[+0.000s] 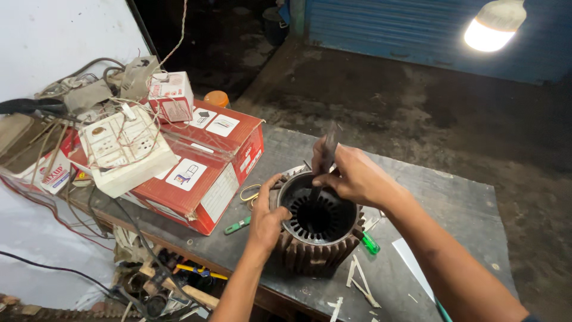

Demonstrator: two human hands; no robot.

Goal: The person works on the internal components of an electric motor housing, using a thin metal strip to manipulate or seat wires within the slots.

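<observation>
A rusty brown motor stator (317, 250), a round slotted iron core with a dark bore, stands on a dark metal table (453, 209). My left hand (266, 216) grips the stator's near-left rim, the thumb hooked over its edge. My right hand (351, 174) hovers over the bore and pinches a thin dark blade-like tool (326, 156) that points down into the slots along the inner wall.
A red cardboard box (205, 173) lies at the left with a white switch board (122, 149), tangled wires and a small red-white carton (171, 95) on top. Green-handled screwdrivers (237, 225) (370, 242) and white paper strips (360, 286) lie by the stator. A lit bulb (494, 25) hangs at the top right.
</observation>
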